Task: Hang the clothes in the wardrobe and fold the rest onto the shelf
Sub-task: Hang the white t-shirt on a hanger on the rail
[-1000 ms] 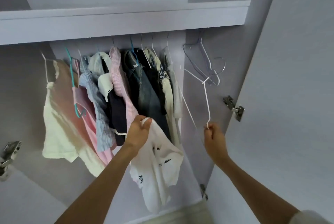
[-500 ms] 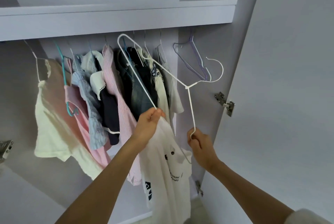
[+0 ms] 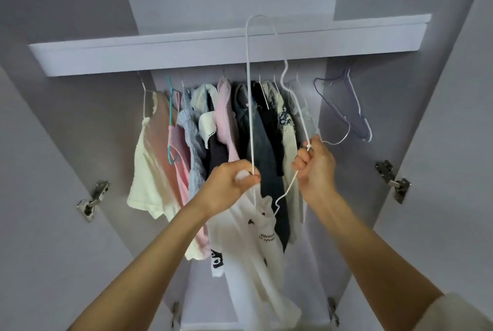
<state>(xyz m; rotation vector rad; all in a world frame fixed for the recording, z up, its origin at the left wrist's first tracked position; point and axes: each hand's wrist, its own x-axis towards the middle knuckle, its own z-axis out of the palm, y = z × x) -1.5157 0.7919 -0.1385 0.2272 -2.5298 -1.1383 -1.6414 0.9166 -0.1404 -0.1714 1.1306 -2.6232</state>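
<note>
Item one: the white wire hanger (image 3: 249,90), which we hold tipped on end in front of the open wardrobe; a second ago it hung from our right hand alone by its hook, beside the wardrobe's right wall, and half a second ago it lay slanted across the clothes. Now one long arm stands almost upright, its bend reaching above the shelf (image 3: 346,39). Item two: our left hand (image 3: 229,186), fingers curled, pinching both the collar of the white T-shirt (image 3: 256,250) and the lower end of that upright wire; earlier it gripped the shirt only. Item three: our right hand (image 3: 316,165), closed round the hanger at its twisted neck, higher and nearer the left hand than before. Item four: the white T-shirt, not yet on the hanger, drooping from the left hand in front of the hung row, printed side towards us. Item five: the row of hung clothes (image 3: 226,122), unchanged on the rail beneath the shelf, cream and pink garments to the left, dark ones in the middle. Item six: two empty hangers (image 3: 354,114), translucent purple, still at the rail's right end. Item seven: metal door hinges (image 3: 92,198) on both sides.
</note>
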